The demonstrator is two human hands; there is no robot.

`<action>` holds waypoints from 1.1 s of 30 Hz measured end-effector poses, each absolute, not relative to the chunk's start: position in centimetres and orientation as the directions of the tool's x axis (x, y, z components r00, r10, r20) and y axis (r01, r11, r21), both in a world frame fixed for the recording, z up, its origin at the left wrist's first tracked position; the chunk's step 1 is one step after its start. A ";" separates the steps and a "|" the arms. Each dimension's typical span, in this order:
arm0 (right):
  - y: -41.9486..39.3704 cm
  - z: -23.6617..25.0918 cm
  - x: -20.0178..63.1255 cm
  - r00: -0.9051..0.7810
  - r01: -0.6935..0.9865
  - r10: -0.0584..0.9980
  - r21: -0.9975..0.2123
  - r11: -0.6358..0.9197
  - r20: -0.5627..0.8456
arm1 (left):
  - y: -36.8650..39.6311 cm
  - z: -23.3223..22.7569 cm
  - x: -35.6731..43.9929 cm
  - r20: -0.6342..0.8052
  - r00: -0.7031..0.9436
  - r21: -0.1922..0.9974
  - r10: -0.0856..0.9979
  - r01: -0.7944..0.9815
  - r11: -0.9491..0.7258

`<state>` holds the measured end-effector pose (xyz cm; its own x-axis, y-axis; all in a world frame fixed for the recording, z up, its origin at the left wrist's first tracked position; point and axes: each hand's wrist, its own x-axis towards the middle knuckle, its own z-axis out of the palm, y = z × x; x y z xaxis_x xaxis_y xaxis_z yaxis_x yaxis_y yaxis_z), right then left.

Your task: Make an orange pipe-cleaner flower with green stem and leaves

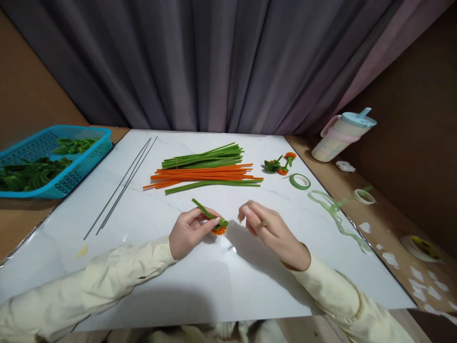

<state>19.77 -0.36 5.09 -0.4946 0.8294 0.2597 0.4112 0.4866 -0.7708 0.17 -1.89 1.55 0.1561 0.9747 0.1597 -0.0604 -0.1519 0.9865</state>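
Between the thumb and fingers of my left hand (pixel 194 229) is a small pipe cleaner flower (pixel 219 230), orange at the bottom with a green coil on top. A green pipe cleaner end sticks out up and left from that grip. To the right, apart from the flower, my right hand (pixel 269 228) hovers over the white tabletop with loosely bent fingers, and nothing shows in it. Beyond both hands lie bundles of green pipe cleaners (pixel 203 158) and orange pipe cleaners (pixel 202 173). Several more green pipe cleaners (pixel 214 185) lie in front of them.
Finished-looking orange and green pieces (pixel 280 164) lie by a green tape roll (pixel 300 181). Loose green tape (pixel 339 214) trails along the right edge. Thin dark wires (pixel 123 186) lie left. A blue basket (pixel 64 183) holds green pieces; a tumbler (pixel 339 136) stands back right.
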 end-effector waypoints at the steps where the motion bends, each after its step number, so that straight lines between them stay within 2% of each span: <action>1: -0.4 4.9 19.6 -0.548 0.424 0.806 -0.757 0.497 0.222 | -1.9 1.6 0.2 0.165 0.159 0.986 0.973 -0.064 -0.157; 4: -0.6 4.4 19.2 -0.667 0.448 0.738 -0.736 0.507 0.102 | -2.0 1.4 0.2 0.188 0.180 0.982 0.966 -0.067 -0.178; 7: -1.0 4.2 18.9 -0.711 0.453 0.702 -0.733 0.507 0.046 | -2.1 1.2 0.1 0.197 0.210 0.980 0.958 -0.054 -0.190; 12: -1.1 4.2 19.1 -0.740 0.459 0.668 -0.668 0.586 0.078 | -2.1 1.2 0.2 0.123 0.244 0.992 0.962 -0.040 -0.117; 15: -1.0 4.1 19.4 -0.785 0.444 0.607 -0.570 0.692 0.125 | -2.0 1.4 0.2 0.033 0.250 0.996 0.968 -0.084 -0.013; 18: -1.0 4.0 19.6 -0.841 0.444 0.512 -0.320 0.837 0.173 | -1.6 1.8 0.2 -0.112 0.287 0.978 0.951 -0.139 0.157; 20: -1.1 4.0 19.6 -0.874 0.429 0.435 -0.080 0.900 0.217 | -1.4 2.1 0.3 -0.221 0.322 0.946 0.920 -0.160 0.283; 23: -1.1 4.2 19.4 -0.914 0.353 0.266 0.274 0.895 0.307 | -1.1 2.2 0.4 -0.363 0.393 0.871 0.845 -0.180 0.458; 25: -0.9 4.3 19.4 -0.923 0.291 0.134 0.427 0.856 0.360 | -1.1 2.2 0.4 -0.418 0.458 0.820 0.784 -0.181 0.543; 27: -0.4 4.2 19.6 -0.916 0.245 0.029 0.498 0.832 0.401 | -1.2 2.2 0.3 -0.402 0.483 0.825 0.778 -0.178 0.537; 29: 0.2 4.1 20.0 -0.898 0.220 -0.013 0.474 0.852 0.440 | -1.5 2.2 0.2 -0.274 0.427 0.909 0.862 -0.176 0.376; 30: 0.5 4.1 20.1 -0.883 0.230 0.015 0.405 0.885 0.469 | -1.6 2.1 0.1 -0.164 0.369 0.957 0.915 -0.165 0.238; 31: 0.7 4.0 20.2 -0.862 0.255 0.086 0.280 0.926 0.499 | -1.8 2.1 0.0 -0.032 0.310 0.988 0.950 -0.136 0.078; 33: 0.8 4.2 20.3 -0.785 0.333 0.341 -0.112 0.936 0.517 | -2.0 1.9 -0.1 0.245 0.233 0.969 0.941 -0.034 -0.243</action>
<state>20.27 0.83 4.21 -0.7851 0.3414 0.5168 0.3333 0.9361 -0.1121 -0.11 -2.04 1.90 0.2327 0.9413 0.2446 -0.0344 -0.2434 0.9693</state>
